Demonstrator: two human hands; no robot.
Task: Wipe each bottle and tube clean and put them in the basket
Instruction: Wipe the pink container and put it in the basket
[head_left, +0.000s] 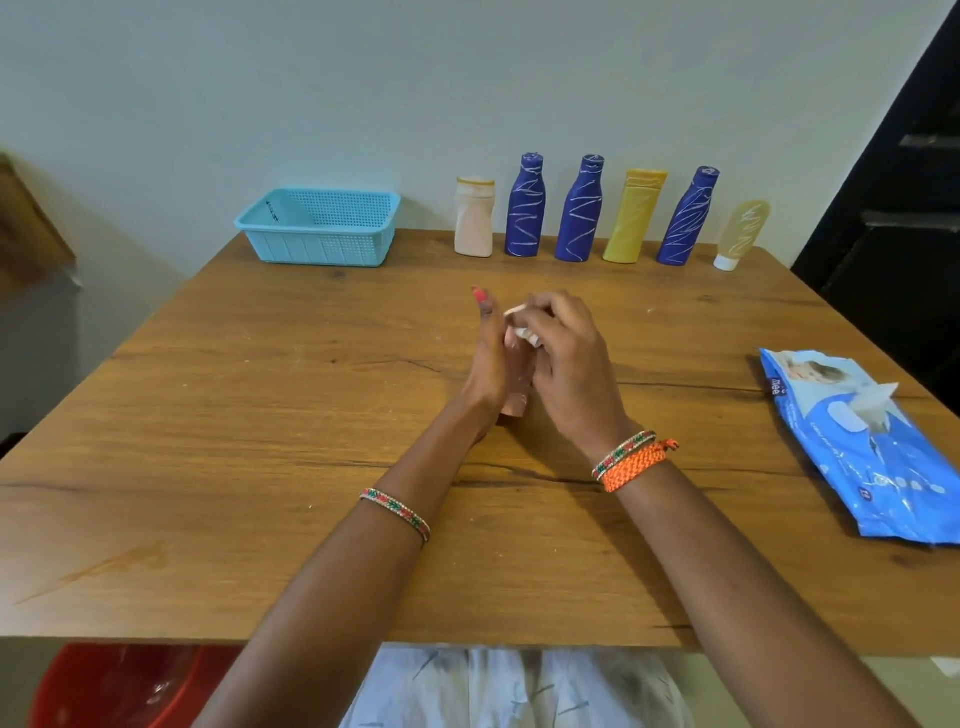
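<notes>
A small peach-coloured bottle (515, 400) stands on the table between my hands, mostly hidden. My left hand (491, 358) holds its left side, fingers extended upward. My right hand (563, 353) pinches a white wipe (522, 332) against the bottle's top. Along the wall stand a peach bottle (474, 218), three dark blue bottles (525, 208) (581, 210) (688, 218), a yellow bottle (636, 218) and a pale yellow tube (740, 234) on its white cap, all marked with white scribbles. The light blue basket (317, 228) sits at the back left and holds nothing I can see.
A blue pack of wet wipes (862, 447) lies at the table's right edge with a wipe sticking out. The wooden table (234, 415) ends just before my lap. A red object (130, 686) sits below the table's front left.
</notes>
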